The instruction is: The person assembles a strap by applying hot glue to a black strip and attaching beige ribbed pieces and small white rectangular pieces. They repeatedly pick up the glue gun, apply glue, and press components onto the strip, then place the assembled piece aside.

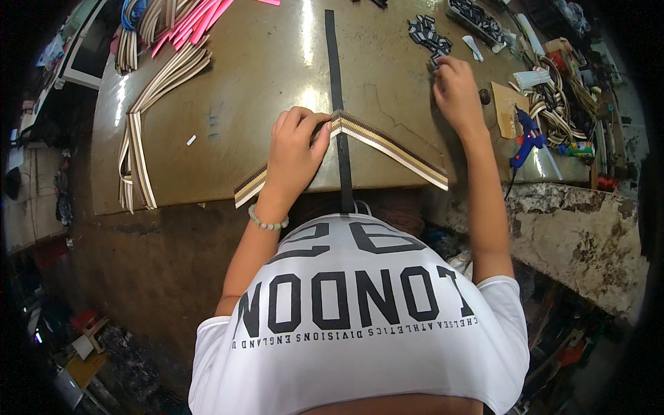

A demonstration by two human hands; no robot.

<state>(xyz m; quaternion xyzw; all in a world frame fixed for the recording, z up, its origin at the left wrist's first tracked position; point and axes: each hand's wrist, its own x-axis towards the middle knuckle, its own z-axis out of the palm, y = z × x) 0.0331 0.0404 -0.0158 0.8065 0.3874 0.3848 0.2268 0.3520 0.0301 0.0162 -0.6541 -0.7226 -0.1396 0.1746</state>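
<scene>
My left hand (294, 145) is closed on a striped strap (394, 150) in brown, tan and cream, pinching it just left of its bend. The strap makes an upside-down V, with one arm reaching down left under my wrist and the other down right to the table's near edge. Beneath the bend runs a long black strip (335, 62), straight down the table to the near edge. My right hand (456, 93) is at the near end of a pile of small black rectangular pieces (425, 33). Its fingers are curled together; what they hold is too small to make out.
Bundles of striped straps (138, 149) and pink strips (197, 24) lie on the table's left. At right are a tray of black pieces (477, 21), a cardboard piece (508, 107), a blue glue gun (529, 138) and coiled straps (553, 104). A white scrap (191, 140) lies left.
</scene>
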